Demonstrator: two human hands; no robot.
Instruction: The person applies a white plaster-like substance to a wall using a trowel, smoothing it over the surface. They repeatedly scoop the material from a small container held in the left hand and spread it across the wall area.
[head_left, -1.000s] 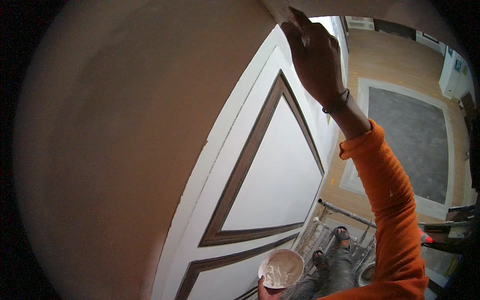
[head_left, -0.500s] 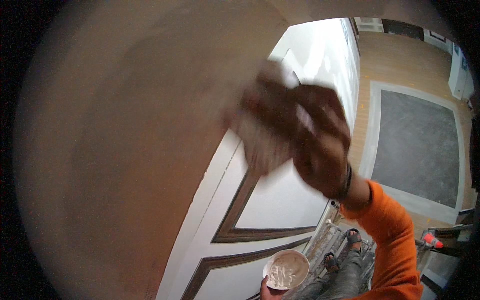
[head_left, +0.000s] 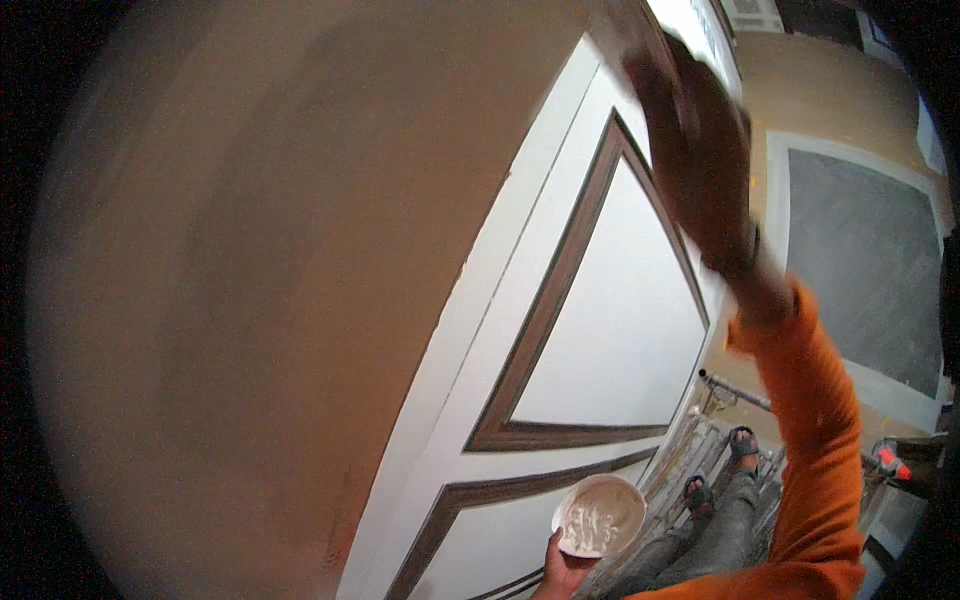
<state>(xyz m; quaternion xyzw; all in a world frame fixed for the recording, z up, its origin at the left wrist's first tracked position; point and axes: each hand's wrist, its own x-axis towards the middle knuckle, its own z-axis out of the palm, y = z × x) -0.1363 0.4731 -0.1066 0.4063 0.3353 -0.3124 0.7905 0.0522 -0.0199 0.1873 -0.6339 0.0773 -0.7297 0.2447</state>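
Note:
My left hand (head_left: pixel 566 570) grips a round, pale bowl (head_left: pixel 625 495) low in the picture, its fingers at the near rim. Inside the bowl lies a creamy white paste (head_left: pixel 592 527), streaked over the bottom. High up, my right hand (head_left: pixel 705 160) reaches out past an orange sleeve, beside the edge of a broad brown surface (head_left: pixel 280 300). Motion smears its fingers, and their ends run into the blur at the top. Whether it holds anything cannot be made out.
White panelling (head_left: pixel 610 330) with dark brown trim borders the brown surface. Below me, my sandalled feet (head_left: pixel 743 447) stand on paint-spattered planks (head_left: pixel 690 440) beside a metal pipe (head_left: pixel 738 390). A grey floor rectangle (head_left: pixel 865 260) and a red-orange object (head_left: pixel 891 462) lie to the right.
My right hand has moved up from mid-picture to the top, uncovering more panelling. The bowl in my left hand appears slightly higher and further right, as does the scene around it.

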